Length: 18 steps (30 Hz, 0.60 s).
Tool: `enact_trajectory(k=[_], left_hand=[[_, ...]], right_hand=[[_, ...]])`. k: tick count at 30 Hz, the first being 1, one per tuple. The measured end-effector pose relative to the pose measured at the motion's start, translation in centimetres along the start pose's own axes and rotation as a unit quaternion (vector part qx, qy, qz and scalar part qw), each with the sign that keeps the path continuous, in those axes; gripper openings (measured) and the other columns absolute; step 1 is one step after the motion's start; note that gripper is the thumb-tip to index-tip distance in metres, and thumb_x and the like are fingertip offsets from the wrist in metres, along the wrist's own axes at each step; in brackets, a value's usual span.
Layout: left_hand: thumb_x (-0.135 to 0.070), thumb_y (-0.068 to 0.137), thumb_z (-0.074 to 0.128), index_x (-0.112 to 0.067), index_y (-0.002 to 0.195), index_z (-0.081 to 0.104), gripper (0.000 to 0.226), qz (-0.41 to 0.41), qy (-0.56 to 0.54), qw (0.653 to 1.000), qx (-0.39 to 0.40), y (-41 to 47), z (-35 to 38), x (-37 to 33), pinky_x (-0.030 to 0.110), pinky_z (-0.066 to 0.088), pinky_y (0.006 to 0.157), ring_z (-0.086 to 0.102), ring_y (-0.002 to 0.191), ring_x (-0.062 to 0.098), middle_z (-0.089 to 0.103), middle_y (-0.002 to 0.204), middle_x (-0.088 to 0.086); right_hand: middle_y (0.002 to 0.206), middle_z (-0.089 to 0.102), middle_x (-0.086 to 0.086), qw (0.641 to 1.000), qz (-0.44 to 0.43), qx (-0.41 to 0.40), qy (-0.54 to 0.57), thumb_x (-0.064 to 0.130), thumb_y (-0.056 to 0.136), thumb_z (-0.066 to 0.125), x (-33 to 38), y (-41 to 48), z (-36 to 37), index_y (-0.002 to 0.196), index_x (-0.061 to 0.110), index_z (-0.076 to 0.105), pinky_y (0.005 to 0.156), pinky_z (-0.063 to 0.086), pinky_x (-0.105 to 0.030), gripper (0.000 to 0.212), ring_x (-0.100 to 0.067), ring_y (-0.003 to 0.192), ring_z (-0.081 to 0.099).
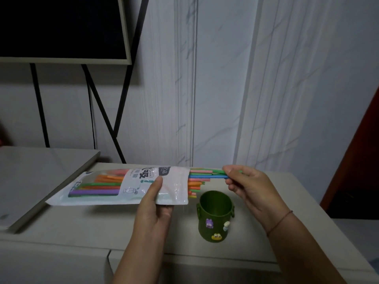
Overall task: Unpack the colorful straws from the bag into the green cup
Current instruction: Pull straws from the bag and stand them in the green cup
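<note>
From my head view, my left hand (152, 203) grips the white bag (114, 186) near its open end, thumb on the printed face and fingers curled under the lower edge; the bag is held level above the tabletop (61, 228), lengthwise left to right, with its sealed end to the left and its mouth to the right. The bag has a clear window on its left half; through it I see orange, green and purple straw lengths lying parallel to the bag's long axis.

The colorful straws (198, 180) project from the mouth of the bag toward the right in a staggered bundle; pink, green, blue, orange and yellow ends are visible; the upper straws reach furthest, the lower ones stop just past the mouth.

My right hand (249, 186) is closed in a pinch on the far ends of the longest straws, a green and a blue one, thumb above and fingertips below; a thin cord bracelet (280, 223) sits on that wrist.

The green cup (215, 216) stands upright on the tabletop, below the projecting straw ends and between my two hands; it is touched by neither hand; its interior appears to hold no straws; small cartoon figures are stuck to its front wall, and a small lug shows on each side near the rim.

Behind, a dark screen (61, 27) on a black stand sits against a pale wall.
</note>
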<state>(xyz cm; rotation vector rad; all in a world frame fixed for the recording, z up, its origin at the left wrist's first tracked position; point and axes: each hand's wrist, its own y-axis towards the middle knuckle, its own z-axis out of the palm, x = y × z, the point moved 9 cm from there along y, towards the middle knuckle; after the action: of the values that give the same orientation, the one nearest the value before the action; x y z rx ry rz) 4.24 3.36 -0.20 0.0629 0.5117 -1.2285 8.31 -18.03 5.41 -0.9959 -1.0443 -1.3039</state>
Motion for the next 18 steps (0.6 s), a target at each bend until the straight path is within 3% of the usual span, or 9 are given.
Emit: enact_trajectory(k=[7,12,18], left_hand=[[-0.001,0.082,0.064,-0.021,0.115,0.058,0.039,-0.027,0.019,0.999,0.042,-1.7,0.8,2.8,0.048,0.058,0.076,0.073,0.088,0.023,0.076,0.099,0.009],[0.000,0.081,0.066,-0.020,0.118,0.056,0.043,-0.030,-0.014,0.999,0.016,-1.2,0.4,2.3,0.051,0.059,0.069,0.073,0.089,0.026,0.074,0.105,0.010],[0.000,0.081,0.067,-0.019,0.122,0.056,0.047,-0.022,-0.030,0.999,-0.026,-0.1,-0.8,1.1,0.046,0.060,0.065,0.072,0.090,0.023,0.073,0.107,0.007]], right_hand=[[0.062,0.062,-0.002,0.998,-0.022,0.041,-0.049,0.002,0.086,0.059,-0.8,-1.5,1.4,0.087,0.013,0.074,0.055,0.049,-0.018,0.018,-0.008,0.055,0.049],[0.063,0.053,-0.007,0.995,-0.030,-0.012,0.095,0.000,0.086,0.058,-0.8,-1.3,0.3,0.087,0.003,0.066,0.053,0.048,-0.016,0.008,-0.010,0.056,0.048],[0.072,0.049,-0.004,0.962,-0.020,-0.074,0.262,0.002,0.087,0.057,-0.6,-0.2,-2.3,0.087,0.001,0.059,0.043,0.040,-0.011,0.002,-0.005,0.054,0.044]])
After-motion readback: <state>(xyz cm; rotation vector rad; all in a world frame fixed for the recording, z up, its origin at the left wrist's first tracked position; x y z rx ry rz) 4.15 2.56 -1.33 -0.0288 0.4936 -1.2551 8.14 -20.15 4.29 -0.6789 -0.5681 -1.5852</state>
